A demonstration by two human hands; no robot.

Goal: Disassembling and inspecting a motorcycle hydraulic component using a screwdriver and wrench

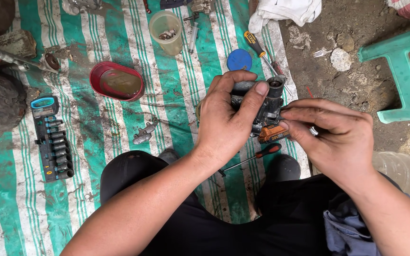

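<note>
Your left hand (pixel 226 121) is wrapped around a dark, greasy metal part (pixel 267 102), fingers curled over its far side and the thumb pressed along its top, so the part sits in the middle of the scene, raised above the mat between your two hands. Your right hand (pixel 338 137) comes in from the right with its fingertips pinched together against the right side of that part; whether they pinch something small there you cannot tell. Just under the part, near your right fingertips, lies an orange and black battery pack (pixel 272 134), and nearer to you a red-handled screwdriver (pixel 252 158) lies across the green and white striped mat (pixel 119 38) between your knees. Just beyond your left hand sits a blue round lid (pixel 239 59), with a yellow and black screwdriver (pixel 258 49) beside it on the right. Farther left is a red oval bowl (pixel 116 81) holding brownish liquid, and beyond it a clear plastic cup (pixel 166 31) with small metal bits inside. A black socket set rail (pixel 53 140) lies at the left of the mat. A white cloth (pixel 285 10) lies at the far edge, and a green plastic stool (pixel 399 71) stands on the dirt floor to the right.
</note>
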